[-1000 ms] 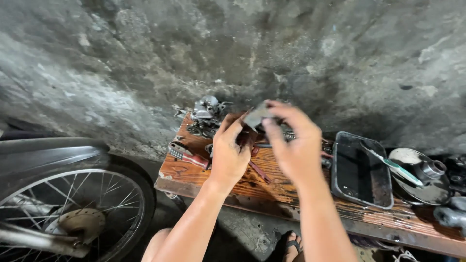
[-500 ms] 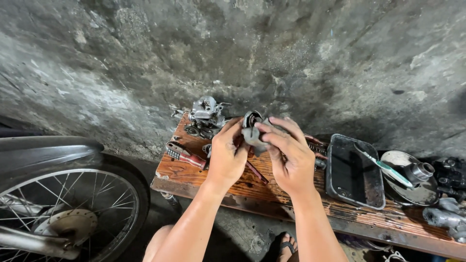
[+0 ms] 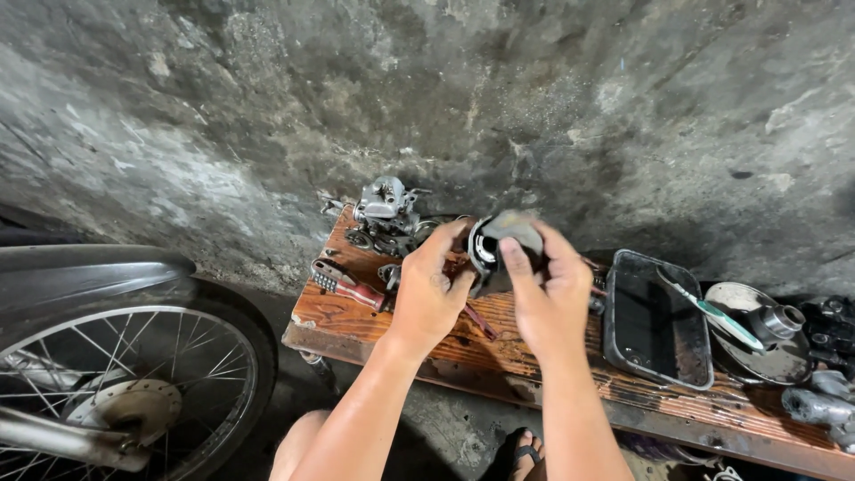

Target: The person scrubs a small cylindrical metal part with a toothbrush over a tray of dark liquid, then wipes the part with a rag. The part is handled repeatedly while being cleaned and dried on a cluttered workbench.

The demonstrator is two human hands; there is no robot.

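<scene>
My left hand [image 3: 430, 289] and my right hand [image 3: 545, 294] together grip a small round grey metal part [image 3: 500, 239] with a dark rim, held above a low wooden bench [image 3: 356, 322]. The left fingers pinch its left edge; the right fingers wrap over its top and right side. Behind the hands a grey metal carburettor-like body [image 3: 383, 209] stands at the bench's far left corner. A red-handled screwdriver [image 3: 349, 287] lies on the bench just left of my left hand.
A black rectangular tray [image 3: 655, 321] sits to the right with a green-handled brush [image 3: 712, 310] across its rim. Beyond are a round metal dish [image 3: 766, 343] and dark metal parts [image 3: 824, 330]. A motorcycle wheel [image 3: 134, 383] stands at left. A rough concrete wall [image 3: 445, 98] is behind.
The hands have come lower and closer together on the round part, which has been turned. The view has shifted slightly.
</scene>
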